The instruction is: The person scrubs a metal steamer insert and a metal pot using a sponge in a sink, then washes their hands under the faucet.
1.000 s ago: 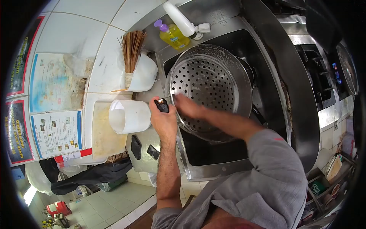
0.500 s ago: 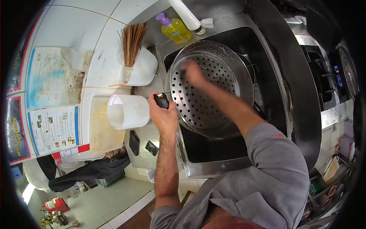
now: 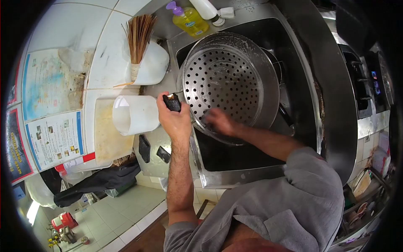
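A large metal steamer pot with a perforated bottom rests tilted in the sink. My left hand grips its dark, worn side handle at the left rim. Inside the pot, my right hand is curled low against the near-left part of the holed bottom. Motion smears its fingers, and a dark patch at their tips cannot be made out.
Left of the sink stand a white tub and a white container with a stick brush. Two dark pads lie on the ledge. A yellow soap bottle and a white tube sit behind the pot.
My right hand has swept from the far-left part of the pot's bottom toward the near side. My left hand stays on the handle. The whole view has shifted slightly.
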`<action>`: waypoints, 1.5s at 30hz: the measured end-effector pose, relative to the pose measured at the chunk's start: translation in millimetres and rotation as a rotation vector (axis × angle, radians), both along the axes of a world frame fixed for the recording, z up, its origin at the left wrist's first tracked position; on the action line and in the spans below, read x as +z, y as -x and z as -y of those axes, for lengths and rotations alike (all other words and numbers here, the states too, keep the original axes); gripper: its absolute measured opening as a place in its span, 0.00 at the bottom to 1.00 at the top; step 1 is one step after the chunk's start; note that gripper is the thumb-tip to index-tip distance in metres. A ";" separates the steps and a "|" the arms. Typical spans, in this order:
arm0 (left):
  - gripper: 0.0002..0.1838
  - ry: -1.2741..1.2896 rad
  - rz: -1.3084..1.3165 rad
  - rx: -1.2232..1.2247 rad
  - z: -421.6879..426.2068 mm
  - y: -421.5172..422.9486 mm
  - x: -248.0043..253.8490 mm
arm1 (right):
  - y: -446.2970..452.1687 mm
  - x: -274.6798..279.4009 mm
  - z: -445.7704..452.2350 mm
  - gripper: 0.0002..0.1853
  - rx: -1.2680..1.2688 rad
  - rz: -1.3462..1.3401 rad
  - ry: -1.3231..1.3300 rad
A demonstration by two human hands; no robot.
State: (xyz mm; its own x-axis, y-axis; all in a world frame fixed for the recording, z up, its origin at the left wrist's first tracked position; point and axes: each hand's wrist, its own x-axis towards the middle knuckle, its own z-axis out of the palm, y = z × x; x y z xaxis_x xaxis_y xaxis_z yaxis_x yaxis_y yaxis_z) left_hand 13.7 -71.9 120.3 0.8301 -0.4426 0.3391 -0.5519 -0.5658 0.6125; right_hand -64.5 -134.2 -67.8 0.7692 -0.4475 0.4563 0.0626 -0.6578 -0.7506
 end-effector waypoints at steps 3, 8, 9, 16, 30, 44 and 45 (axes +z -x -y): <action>0.25 0.016 0.014 -0.019 2.2 3.9 5.4 | -70.0 -4.3 51.3 0.10 0.053 -0.075 -0.219; 0.24 0.044 -0.049 -0.012 0.7 1.0 3.8 | -147.3 -50.1 185.0 0.08 -0.508 -0.460 -0.373; 0.24 0.058 -0.059 -0.008 2.8 1.0 2.8 | -158.1 -45.0 171.3 0.10 -0.420 -0.309 -0.298; 0.24 0.002 -0.009 -0.005 7.5 -13.8 7.9 | -26.6 21.1 -14.3 0.11 0.254 -0.153 -0.406; 0.25 0.032 -0.128 -0.009 7.7 -21.0 0.5 | 85.5 -164.6 108.4 0.21 -0.048 -0.716 -0.280; 0.26 -0.021 -0.054 -0.019 11.8 -23.3 6.8 | -54.3 -82.4 144.5 0.12 -0.296 -0.437 -0.281; 0.26 -0.006 -0.052 -0.016 13.7 -25.7 7.1 | -16.0 -102.7 148.5 0.13 -0.201 -0.614 -0.178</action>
